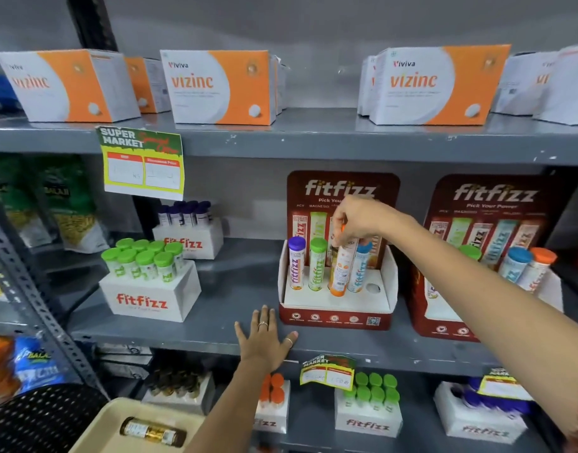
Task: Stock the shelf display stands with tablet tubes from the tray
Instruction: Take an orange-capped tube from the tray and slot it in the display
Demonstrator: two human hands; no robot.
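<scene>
Tray (94, 429) near; left hand (264, 341) flat on shelf (189, 331); right hand (359, 220) pinches tilted orange tube (340, 273), which may jam or topple neighbours.

Orange-and-white Vizinc boxes (220, 86) line the top shelf. A yellow-green supermarket price tag (143, 163) hangs from that shelf's edge. Green snack bags (63, 204) stand at the far left, and a black perforated basket (42, 420) sits bottom left.

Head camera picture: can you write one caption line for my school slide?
Right hand lowers an orange tube into the fitfizz display stand while the left hand rests flat on the shelf.
</scene>
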